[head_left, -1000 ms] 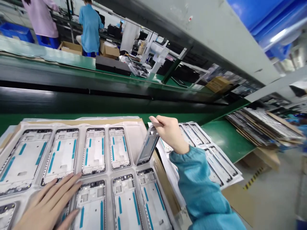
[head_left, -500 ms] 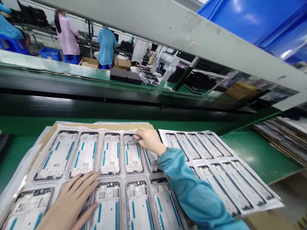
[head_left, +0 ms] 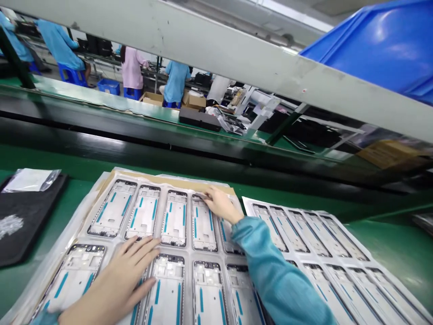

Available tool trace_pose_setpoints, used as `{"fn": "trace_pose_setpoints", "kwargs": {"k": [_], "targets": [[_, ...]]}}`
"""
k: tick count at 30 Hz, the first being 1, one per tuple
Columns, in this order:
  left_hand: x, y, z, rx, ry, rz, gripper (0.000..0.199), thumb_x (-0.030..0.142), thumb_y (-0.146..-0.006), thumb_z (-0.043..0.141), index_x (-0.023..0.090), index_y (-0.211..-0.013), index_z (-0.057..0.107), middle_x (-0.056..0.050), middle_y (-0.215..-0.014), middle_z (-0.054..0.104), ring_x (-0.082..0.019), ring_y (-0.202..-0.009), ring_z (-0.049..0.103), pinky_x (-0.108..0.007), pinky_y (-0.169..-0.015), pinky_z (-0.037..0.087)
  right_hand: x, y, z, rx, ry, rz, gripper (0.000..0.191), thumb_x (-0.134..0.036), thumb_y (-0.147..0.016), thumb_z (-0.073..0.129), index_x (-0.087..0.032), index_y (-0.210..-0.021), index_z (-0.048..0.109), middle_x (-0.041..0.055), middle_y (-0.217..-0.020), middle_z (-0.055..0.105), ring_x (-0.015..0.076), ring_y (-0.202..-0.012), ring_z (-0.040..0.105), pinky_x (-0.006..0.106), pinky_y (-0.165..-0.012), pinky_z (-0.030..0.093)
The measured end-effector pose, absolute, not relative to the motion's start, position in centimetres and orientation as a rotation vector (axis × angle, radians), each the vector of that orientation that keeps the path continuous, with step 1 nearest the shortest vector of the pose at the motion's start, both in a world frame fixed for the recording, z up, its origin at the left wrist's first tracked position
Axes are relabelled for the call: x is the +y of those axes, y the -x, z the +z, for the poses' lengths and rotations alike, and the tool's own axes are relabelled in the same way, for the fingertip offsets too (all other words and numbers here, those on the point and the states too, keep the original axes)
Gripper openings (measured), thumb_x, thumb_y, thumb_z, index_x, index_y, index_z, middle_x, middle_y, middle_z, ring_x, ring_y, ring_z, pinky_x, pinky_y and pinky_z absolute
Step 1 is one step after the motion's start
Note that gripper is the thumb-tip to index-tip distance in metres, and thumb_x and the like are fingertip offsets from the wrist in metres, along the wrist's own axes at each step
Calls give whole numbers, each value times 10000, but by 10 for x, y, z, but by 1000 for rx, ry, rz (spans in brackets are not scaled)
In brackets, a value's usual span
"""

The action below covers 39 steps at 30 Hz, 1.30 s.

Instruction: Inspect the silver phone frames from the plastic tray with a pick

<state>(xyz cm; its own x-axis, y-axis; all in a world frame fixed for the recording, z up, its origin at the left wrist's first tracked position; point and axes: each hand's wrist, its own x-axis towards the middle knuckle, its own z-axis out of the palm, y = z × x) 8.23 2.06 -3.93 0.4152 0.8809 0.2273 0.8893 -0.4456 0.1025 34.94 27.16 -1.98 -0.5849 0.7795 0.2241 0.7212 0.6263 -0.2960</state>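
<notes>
A white tray [head_left: 189,251] holds rows of phone middle frames with black edges and blue-green strips. My left hand [head_left: 125,275] lies flat, fingers spread, over a lower-row phone frame and the tray's ridge; it grips nothing. Near the top end of the fourth upper-row phone frame [head_left: 204,225], my right hand [head_left: 219,204] is closed in a pinch. A thin grey tool, apparently tweezers [head_left: 202,196], sticks out of its fingers toward that frame's top edge. Whether the tip touches the frame is too small to tell. My right forearm partly covers the fifth column.
A second tray of phone frames [head_left: 301,258] lies to the right. On the left, a black mat [head_left: 37,225] carries a clear plastic bag [head_left: 30,179] and a small translucent heap. A grey beam [head_left: 237,49] crosses above the green bench; several people sit at work beyond it.
The view has swung left, bringing the black mat into sight. My left hand stays spread on the tray. My right hand remains pinched at the fourth frame's top, with less of the tool showing.
</notes>
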Motion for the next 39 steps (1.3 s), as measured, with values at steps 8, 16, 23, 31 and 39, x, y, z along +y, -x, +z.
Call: {"fn": "trace_pose_setpoints", "kwargs": {"k": [8, 16, 23, 31, 39], "targets": [[22, -87, -23, -1651, 2652, -421, 395, 390, -982, 517, 253, -1353, 536, 31, -1460, 495, -249, -1289, 529, -485, -1014, 524, 224, -383, 58, -2286, 891, 476, 373, -429, -982, 534, -170, -718, 576, 0, -664, 565, 127, -577, 500, 250, -537, 382], [25, -86, -23, -1536, 2588, -480, 341, 330, -967, 520, 211, -1279, 588, -15, -1418, 543, -266, -1241, 564, -503, -975, 517, 216, -391, 74, -2257, 840, 523, 307, -345, -944, 595, -184, -683, 611, 30, -671, 604, 143, -574, 502, 271, -524, 369], [23, -85, -32, -1594, 2631, -541, 363, 355, -965, 518, 225, -1298, 576, -20, -1429, 535, -272, -1267, 542, -505, -1016, 485, 219, -390, 71, -2286, 873, 514, 151, -306, -914, 640, -194, -835, 705, 33, -761, 643, 147, -643, 545, 277, -578, 388], [28, -81, -29, -1461, 2584, -541, 378, 383, -970, 506, 200, -1295, 568, -25, -1414, 549, -261, -1230, 566, -475, -961, 501, 262, -418, 105, -1995, 1039, 530, 201, -362, -816, 710, -162, -796, 718, 33, -683, 643, 132, -568, 515, 254, -515, 377], [28, -81, -33, -1531, 2611, -595, 343, 355, -962, 525, 223, -1270, 599, -27, -1407, 558, -261, -1242, 554, -453, -1001, 472, 264, -406, 84, -2004, 1065, 683, 332, -470, -773, 747, -141, -801, 718, 40, -688, 662, 135, -590, 570, 262, -556, 462]]}}
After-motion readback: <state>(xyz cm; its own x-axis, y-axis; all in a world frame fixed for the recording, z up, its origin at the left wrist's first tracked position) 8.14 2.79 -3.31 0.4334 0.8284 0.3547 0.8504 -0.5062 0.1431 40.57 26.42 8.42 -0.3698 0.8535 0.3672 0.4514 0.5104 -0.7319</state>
